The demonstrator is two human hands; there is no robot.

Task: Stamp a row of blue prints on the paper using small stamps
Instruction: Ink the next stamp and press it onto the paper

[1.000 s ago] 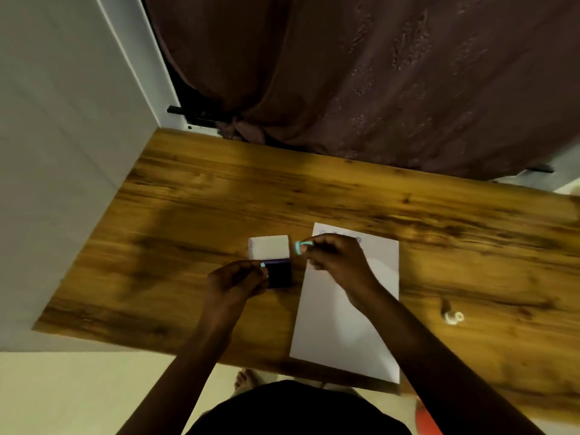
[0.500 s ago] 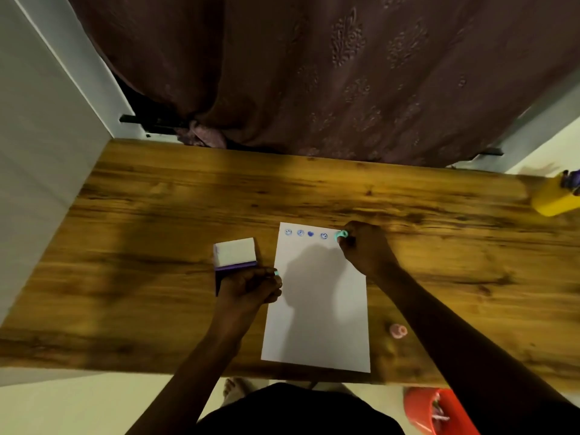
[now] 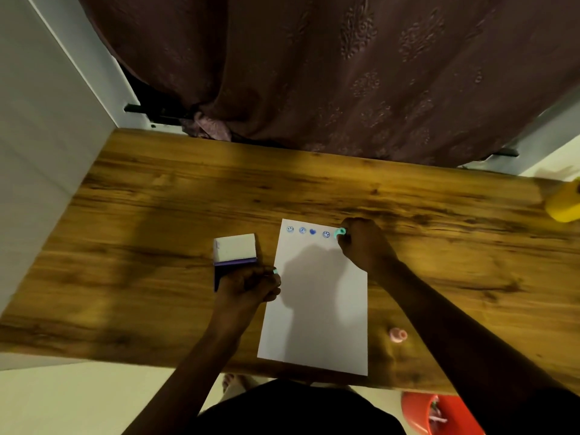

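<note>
Dimly, wooden table [image 3: 163, 215] fronts maroon curtain [image 3: 314, 73].

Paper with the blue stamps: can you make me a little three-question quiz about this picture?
1. True or false: the right hand presses a green stamp at the paper's top edge.
2. How many blue prints show?
3. Which stamp lies loose on the table? A pink B black C white

Key: 1 true; 2 four; 3 A, the pink stamp.
</note>
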